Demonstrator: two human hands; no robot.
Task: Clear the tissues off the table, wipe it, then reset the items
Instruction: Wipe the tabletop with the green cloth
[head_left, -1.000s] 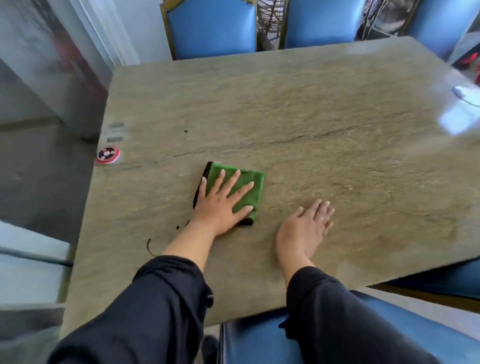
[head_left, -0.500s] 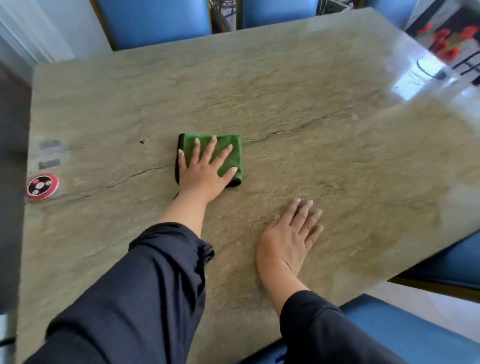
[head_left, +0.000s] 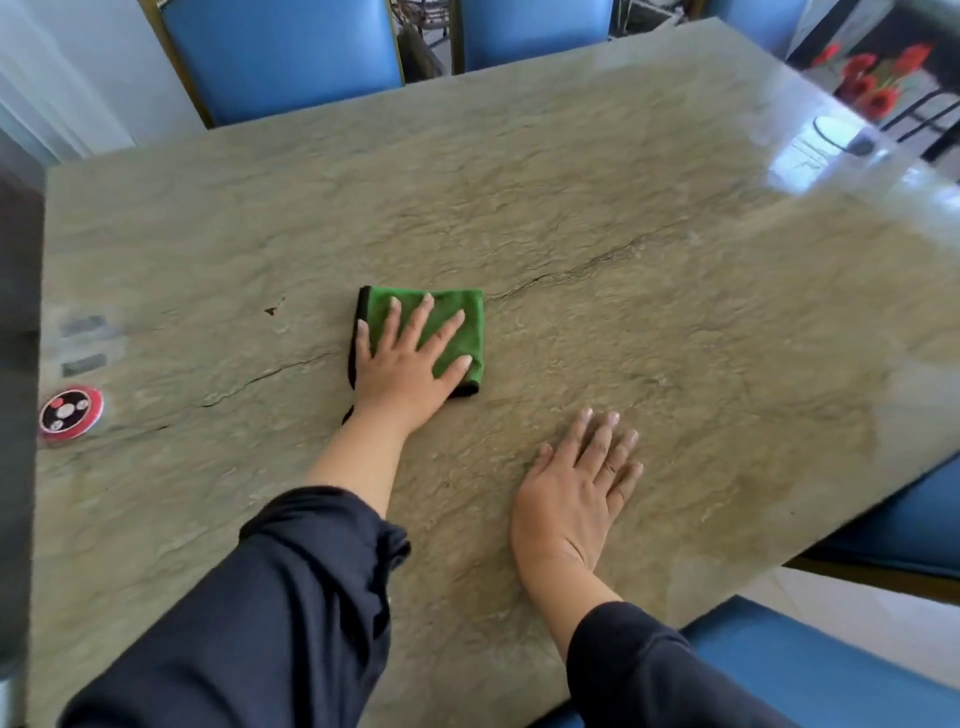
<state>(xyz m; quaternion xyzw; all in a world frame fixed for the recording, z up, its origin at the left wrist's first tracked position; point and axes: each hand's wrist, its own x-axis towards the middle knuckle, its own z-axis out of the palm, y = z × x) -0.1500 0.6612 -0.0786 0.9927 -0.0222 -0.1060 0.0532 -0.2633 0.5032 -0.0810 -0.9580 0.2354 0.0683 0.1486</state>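
A folded green cloth (head_left: 457, 317) with a black edge lies near the middle of the beige stone table (head_left: 649, 249). My left hand (head_left: 410, 364) presses flat on the cloth, fingers spread across it. My right hand (head_left: 576, 493) rests palm down on the bare tabletop, closer to me and to the right of the cloth, holding nothing. No tissues show on the table.
A round red and black call button (head_left: 70, 413) sits at the table's left edge, with two grey patches (head_left: 83, 345) beyond it. Blue chairs (head_left: 280, 57) stand at the far side and at the near right (head_left: 810, 670). Red flowers (head_left: 872, 78) are past the far right corner.
My left hand has pushed the green cloth away from me toward the table's middle. My right hand has stayed flat on the table. The camera view has shifted.
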